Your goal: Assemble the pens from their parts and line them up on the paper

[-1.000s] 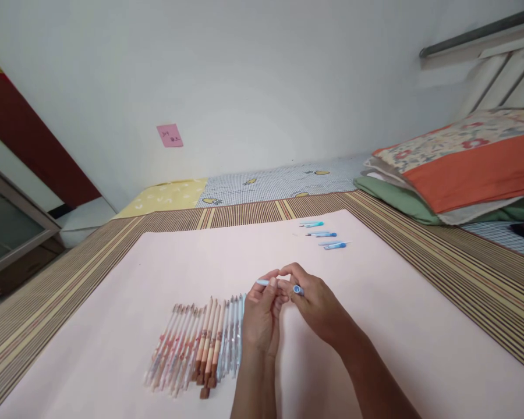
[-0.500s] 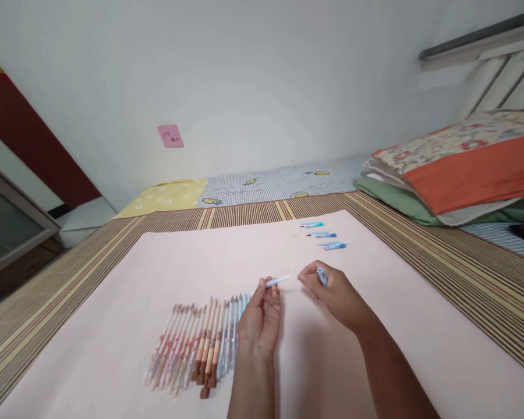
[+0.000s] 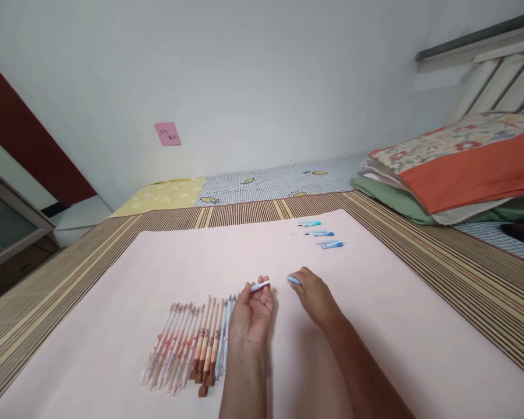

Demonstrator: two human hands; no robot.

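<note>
My left hand (image 3: 251, 317) is closed around a light blue pen (image 3: 260, 286) whose white tip sticks out to the right. My right hand (image 3: 314, 299) pinches a small blue pen cap (image 3: 294, 280) just right of that tip, with a small gap between the two. Both hands hover over a pale pink sheet (image 3: 375, 326). A row of several capped pens (image 3: 192, 346), pink, brown and clear blue, lies on the sheet left of my left hand. Three blue pens with their caps beside them (image 3: 322, 234) lie further back on the right.
The pink sheet lies on a brown striped mat (image 3: 463, 256). Folded bedding in orange, floral and green (image 3: 458, 169) is stacked at the right. A pink sticky note (image 3: 167, 133) hangs on the white wall. A cabinet edge (image 3: 9, 227) stands at the left.
The hands were joined on the pen a second ago. The right hand pulled the cap off to the right, then came back toward the pen tip; the left hand dropped slightly.
</note>
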